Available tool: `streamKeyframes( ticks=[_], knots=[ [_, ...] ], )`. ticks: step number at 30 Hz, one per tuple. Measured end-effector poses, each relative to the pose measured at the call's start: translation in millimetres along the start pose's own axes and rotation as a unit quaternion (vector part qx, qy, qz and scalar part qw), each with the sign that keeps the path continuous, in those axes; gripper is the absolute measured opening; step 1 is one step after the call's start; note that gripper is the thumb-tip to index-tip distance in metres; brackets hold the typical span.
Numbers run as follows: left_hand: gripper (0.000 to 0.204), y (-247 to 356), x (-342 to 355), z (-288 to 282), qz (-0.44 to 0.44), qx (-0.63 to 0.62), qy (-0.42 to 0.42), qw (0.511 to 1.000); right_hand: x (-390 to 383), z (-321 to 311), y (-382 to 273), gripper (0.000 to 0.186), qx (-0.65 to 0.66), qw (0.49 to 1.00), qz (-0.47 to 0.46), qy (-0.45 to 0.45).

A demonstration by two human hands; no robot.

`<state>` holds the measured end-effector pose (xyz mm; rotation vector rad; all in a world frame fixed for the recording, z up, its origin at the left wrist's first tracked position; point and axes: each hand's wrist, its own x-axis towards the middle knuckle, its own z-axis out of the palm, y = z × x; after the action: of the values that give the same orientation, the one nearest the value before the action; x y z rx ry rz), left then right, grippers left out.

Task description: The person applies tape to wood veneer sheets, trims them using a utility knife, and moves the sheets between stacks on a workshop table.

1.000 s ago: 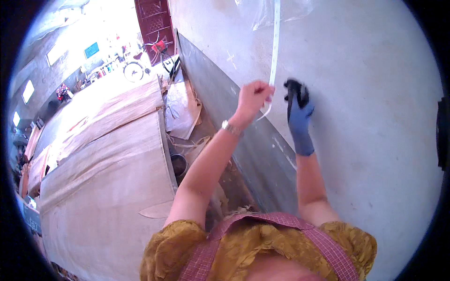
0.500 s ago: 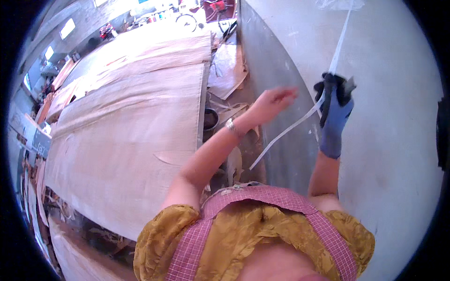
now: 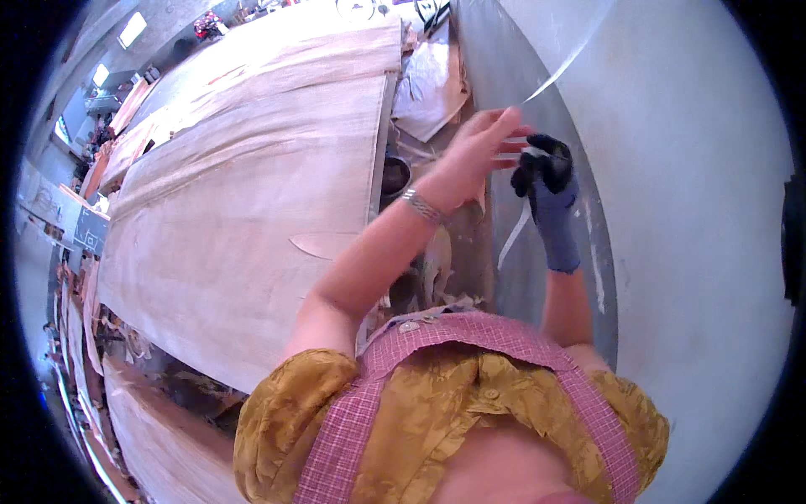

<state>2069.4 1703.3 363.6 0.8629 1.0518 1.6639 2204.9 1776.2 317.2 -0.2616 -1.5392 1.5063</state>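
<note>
My bare left hand (image 3: 480, 158), with a metal watch band at the wrist, is raised in front of me. A thin white strip (image 3: 561, 74) slants down from the upper right to its fingertips, and the hand appears closed on it. Right beside it, my right hand (image 3: 544, 170) wears a blue glove with black fingers. Those gloved fingers are curled round the lower part of the strip, whose loose tail (image 3: 514, 238) hangs below. Exactly how the strip passes between the two hands is hidden by the fingers.
To my left lies a broad stack of pale wood veneer sheets (image 3: 243, 202). A dark bucket (image 3: 396, 175) and veneer scraps (image 3: 438, 260) fill the gap beside it. A large grey panel (image 3: 697, 218) rises close on my right.
My right hand has moved left, bringing the strip with it. My left hand has come up to the strip near the glove. The view has shifted slightly.
</note>
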Motion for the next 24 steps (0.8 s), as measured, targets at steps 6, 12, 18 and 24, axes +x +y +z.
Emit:
streamKeyframes(
  ticks=[6,12,18,24],
  knots=[
    [0.036,-1,-27,-96,-0.162,0.154,-0.010,0.975,3,43,29,0.044,-0.030,0.988,0.094,-0.116],
    [0.025,-39,-51,-171,-0.132,0.249,-0.026,0.959,8,72,81,0.048,-0.114,0.932,0.177,-0.293],
    [0.029,-137,-81,-252,-0.128,0.438,0.182,0.871,41,34,229,0.029,-0.110,0.799,0.316,-0.500],
    [0.033,-224,-57,-280,-0.232,0.315,0.487,0.781,143,-23,430,0.035,-0.247,0.630,0.384,-0.628]
  ],
)
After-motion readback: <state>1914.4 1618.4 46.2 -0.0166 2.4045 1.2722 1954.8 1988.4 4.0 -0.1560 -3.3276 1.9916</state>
